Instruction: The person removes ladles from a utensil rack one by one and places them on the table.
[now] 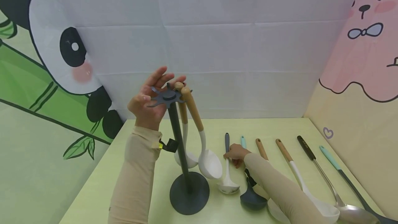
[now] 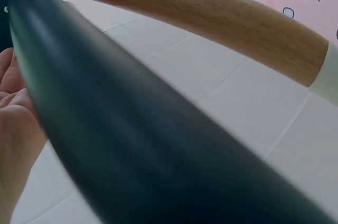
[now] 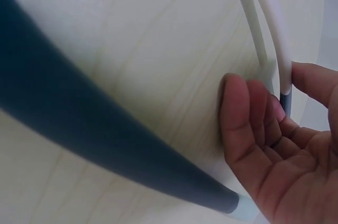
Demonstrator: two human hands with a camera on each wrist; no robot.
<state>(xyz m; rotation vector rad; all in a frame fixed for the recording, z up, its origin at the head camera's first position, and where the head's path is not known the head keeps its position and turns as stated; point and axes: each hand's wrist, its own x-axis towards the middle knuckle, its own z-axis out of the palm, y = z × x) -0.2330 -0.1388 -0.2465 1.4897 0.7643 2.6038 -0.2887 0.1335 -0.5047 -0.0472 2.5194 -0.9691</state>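
Note:
My left hand (image 1: 148,101) is up behind the top of a dark utensil stand (image 1: 179,137), its fingers extended beside the hooks. Two white ladles with wooden handles hang from the stand's right side; the nearer ladle (image 1: 210,164) shows its bowl facing forward. In the left wrist view the stand's post and a wooden handle (image 2: 211,15) fill much of the picture. My right hand (image 1: 237,153) pinches a white ladle (image 1: 228,185) near where its grey handle meets the white shaft (image 3: 272,18). That ladle's bowl is low, close over the table.
Right of that ladle lies a dark ladle (image 1: 253,199) with a teal handle end, partly under my right forearm. Farther right are wooden-handled white utensils (image 1: 300,175), a metal spoon (image 1: 326,174) with a black handle and a teal-handled dark utensil (image 1: 348,180). Printed cloth walls enclose the table (image 1: 140,182).

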